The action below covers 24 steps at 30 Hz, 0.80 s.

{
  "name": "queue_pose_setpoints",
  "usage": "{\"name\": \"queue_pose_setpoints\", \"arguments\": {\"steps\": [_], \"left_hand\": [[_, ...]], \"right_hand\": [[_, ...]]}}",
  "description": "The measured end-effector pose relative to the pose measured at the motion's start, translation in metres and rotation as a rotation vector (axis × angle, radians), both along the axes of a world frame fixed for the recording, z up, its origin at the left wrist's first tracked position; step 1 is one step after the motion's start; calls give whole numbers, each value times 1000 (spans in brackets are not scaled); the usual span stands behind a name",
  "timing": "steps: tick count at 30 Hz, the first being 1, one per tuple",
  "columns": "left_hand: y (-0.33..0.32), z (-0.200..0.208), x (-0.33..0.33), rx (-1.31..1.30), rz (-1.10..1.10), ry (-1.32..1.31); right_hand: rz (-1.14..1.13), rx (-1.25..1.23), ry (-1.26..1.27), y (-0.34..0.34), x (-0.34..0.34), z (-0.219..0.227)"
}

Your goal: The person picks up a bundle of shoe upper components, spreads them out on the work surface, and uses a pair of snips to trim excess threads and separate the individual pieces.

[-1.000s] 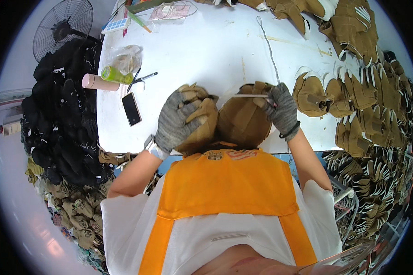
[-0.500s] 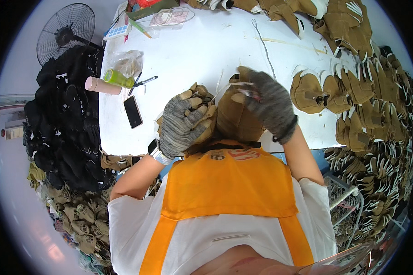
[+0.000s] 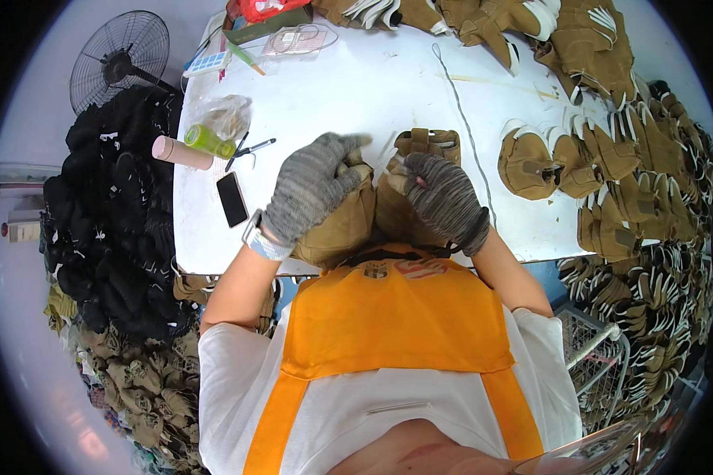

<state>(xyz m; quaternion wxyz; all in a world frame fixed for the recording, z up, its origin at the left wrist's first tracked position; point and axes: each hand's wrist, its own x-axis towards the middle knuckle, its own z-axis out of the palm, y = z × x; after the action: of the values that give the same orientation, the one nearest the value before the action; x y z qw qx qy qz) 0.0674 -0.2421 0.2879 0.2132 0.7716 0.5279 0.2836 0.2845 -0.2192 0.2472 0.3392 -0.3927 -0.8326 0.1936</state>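
Observation:
Two brown fabric shoe uppers stand side by side at the table's near edge, against my apron. My left hand point(image 3: 313, 190), in a grey knit glove, curls over the top of the left shoe upper point(image 3: 342, 222) and covers much of it. Over the right shoe upper point(image 3: 400, 210) rests my right hand point(image 3: 444, 198), gloved too, with its fingertips pinched together at the inner side. A thin pale strand shows faintly by those fingertips; what they grip is hidden. A strap loop stands up at the right upper's far end.
On the white table point(image 3: 356, 87) lie a phone point(image 3: 231, 199), a pink bottle point(image 3: 182, 153), a green bottle point(image 3: 209, 141), thread snips point(image 3: 249, 148) and a grey cord point(image 3: 461, 119). Brown uppers point(image 3: 531, 162) stand in rows at right. Black pieces point(image 3: 115, 214) are heaped at left.
My right hand has come down and nearer to me, uncovering the right upper's strap end. My left hand has shifted forward over its upper. The pale strands between my hands show less.

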Motion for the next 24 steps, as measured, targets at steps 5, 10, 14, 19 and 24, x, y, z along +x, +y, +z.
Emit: {"name": "queue_pose_setpoints", "arguments": {"steps": [5, 10, 14, 19, 24], "left_hand": [[23, -5, 10, -177, -154, -166], [37, -18, 6, -294, 25, -230], [40, -28, 1, -561, 115, -586], [40, -34, 7, -530, 103, -694], [30, -33, 10, -352, 102, -616]], "right_hand": [[-70, -1161, 617, 13, 5, 12], [-39, -881, 578, 4, 8, -5], [-75, -1379, 534, -13, 6, -7], [106, -735, 194, -24, -8, -32], [28, -311, 23, -29, -22, -20]]}}
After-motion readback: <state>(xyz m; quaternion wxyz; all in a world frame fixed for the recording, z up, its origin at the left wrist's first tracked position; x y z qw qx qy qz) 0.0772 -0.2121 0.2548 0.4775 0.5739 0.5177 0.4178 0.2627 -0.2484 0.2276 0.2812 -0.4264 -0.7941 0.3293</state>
